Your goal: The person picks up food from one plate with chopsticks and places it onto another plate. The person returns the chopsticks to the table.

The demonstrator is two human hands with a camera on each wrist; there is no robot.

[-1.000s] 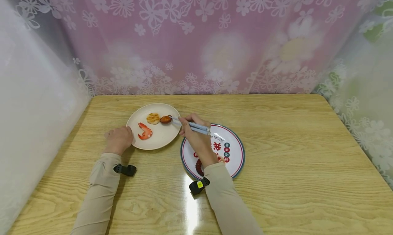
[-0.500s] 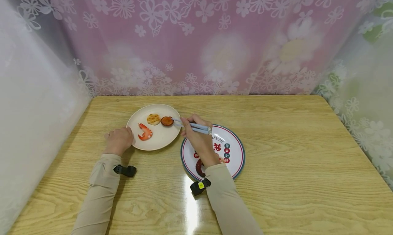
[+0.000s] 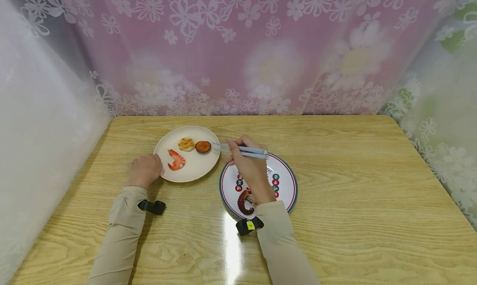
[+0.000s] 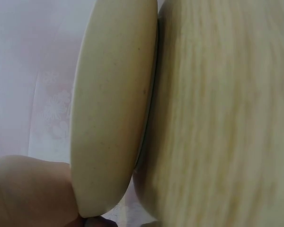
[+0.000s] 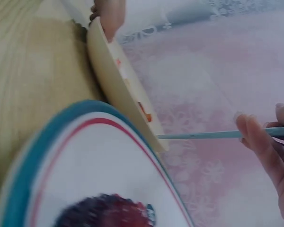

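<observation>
My left hand (image 3: 144, 170) grips the near-left rim of a cream plate (image 3: 193, 171); in the left wrist view the thumb (image 4: 33, 189) lies over its edge. On the plate are a cooked shrimp (image 3: 177, 160), a pale round slice with browned marks (image 3: 186, 144) and a dark-rimmed, orange-brown oval food piece (image 3: 203, 147). My right hand (image 3: 249, 163) holds light blue chopsticks (image 3: 250, 151). Their tips stand slightly apart near the plate's right rim, a little right of the oval piece, with nothing between them. The right wrist view shows one chopstick (image 5: 203, 135) reaching to the rim.
Under my right hand and wrist lies a white plate (image 3: 288, 179) with a blue and red rim and printed characters. A dark red octopus tentacle (image 3: 244, 204) is curled on it. The wooden table (image 3: 372, 194) ends at a pink flowered curtain (image 3: 275, 61).
The chopsticks have let go of the oval piece, which now lies flat beside the pale slice. My right hand has drawn back to the right, uncovering the tentacle. My left hand has stayed put.
</observation>
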